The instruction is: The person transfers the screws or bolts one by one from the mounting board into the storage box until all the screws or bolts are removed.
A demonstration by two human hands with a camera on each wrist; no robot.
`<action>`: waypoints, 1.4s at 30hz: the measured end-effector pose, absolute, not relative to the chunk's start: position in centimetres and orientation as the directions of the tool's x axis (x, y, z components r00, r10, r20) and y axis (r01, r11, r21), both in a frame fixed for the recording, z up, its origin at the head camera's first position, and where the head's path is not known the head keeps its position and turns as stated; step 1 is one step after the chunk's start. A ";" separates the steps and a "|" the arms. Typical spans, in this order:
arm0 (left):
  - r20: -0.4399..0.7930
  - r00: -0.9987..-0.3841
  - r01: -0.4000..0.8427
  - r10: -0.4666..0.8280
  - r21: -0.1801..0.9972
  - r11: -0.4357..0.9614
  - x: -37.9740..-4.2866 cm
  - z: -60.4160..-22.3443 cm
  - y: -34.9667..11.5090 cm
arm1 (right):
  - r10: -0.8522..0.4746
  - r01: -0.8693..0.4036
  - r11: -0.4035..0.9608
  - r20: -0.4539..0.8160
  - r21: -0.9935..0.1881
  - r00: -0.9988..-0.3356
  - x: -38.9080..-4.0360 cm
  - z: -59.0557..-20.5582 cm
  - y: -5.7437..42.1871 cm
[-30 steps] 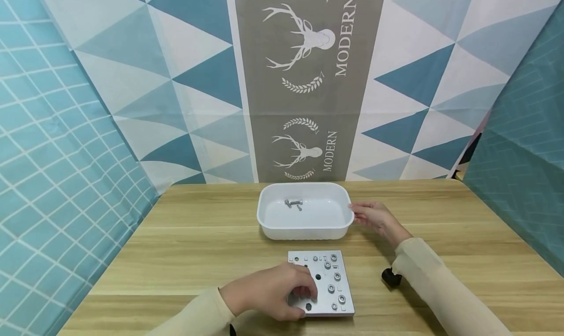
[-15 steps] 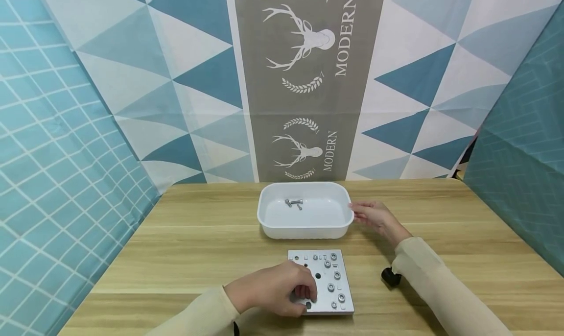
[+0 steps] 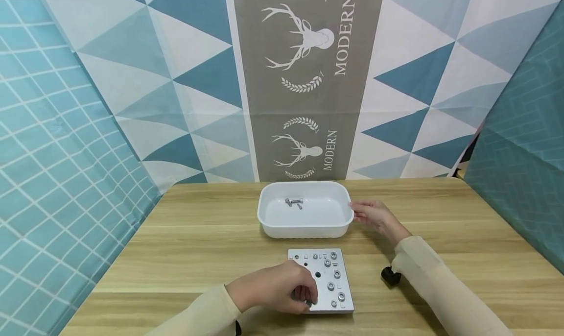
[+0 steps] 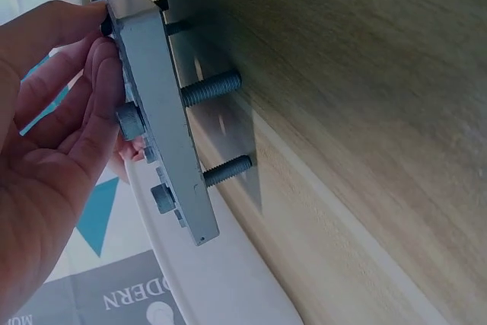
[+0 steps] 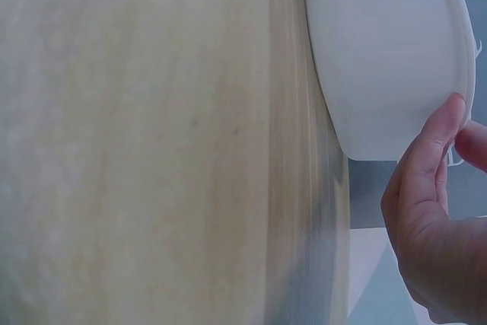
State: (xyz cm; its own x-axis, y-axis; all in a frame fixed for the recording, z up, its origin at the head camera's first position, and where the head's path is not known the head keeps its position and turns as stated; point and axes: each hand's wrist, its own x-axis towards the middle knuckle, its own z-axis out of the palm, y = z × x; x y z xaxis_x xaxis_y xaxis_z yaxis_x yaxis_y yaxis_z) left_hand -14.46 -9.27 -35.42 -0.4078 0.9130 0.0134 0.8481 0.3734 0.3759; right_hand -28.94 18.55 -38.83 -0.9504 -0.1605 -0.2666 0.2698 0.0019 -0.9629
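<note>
A silver metal plate point(image 3: 323, 289) with several socket-head screws along its right side lies near the front of the table. My left hand point(image 3: 277, 288) is over its left part, thumb and fingers curled together at the near edge. In the left wrist view they pinch a small dark screw head point(image 4: 106, 27), partly hidden by the fingers. Threaded screw shanks point(image 4: 213, 87) stick out below the plate. My right hand point(image 3: 374, 216) grips the right end of a white plastic tray point(image 3: 304, 232), thumb at the rim point(image 5: 466, 112) and fingers against the outer wall.
Several loose screws point(image 3: 293, 202) lie inside the tray, towards its left. Behind the wooden table point(image 3: 198, 248) hangs a patterned cloth point(image 3: 304, 81). A small black object point(image 3: 390, 277) sits under the right sleeve.
My left thumb and fingertips have shifted slightly at the plate's near edge, with the thumb a little farther right. The right hand keeps its hold on the tray, which has not moved.
</note>
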 end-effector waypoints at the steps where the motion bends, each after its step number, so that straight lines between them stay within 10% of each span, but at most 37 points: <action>1: 0.014 -0.408 0.848 0.913 0.376 0.373 -14.5 -35.5 -9.2 | -0.161 0.269 0.000 -0.266 -0.963 -0.950 -29.0 -38.9 18.5; 42: 0.043 -0.385 0.859 0.922 0.383 0.341 -14.4 -35.4 -9.2 | -0.169 0.271 0.031 -0.272 -0.962 -0.947 -29.1 -39.2 18.7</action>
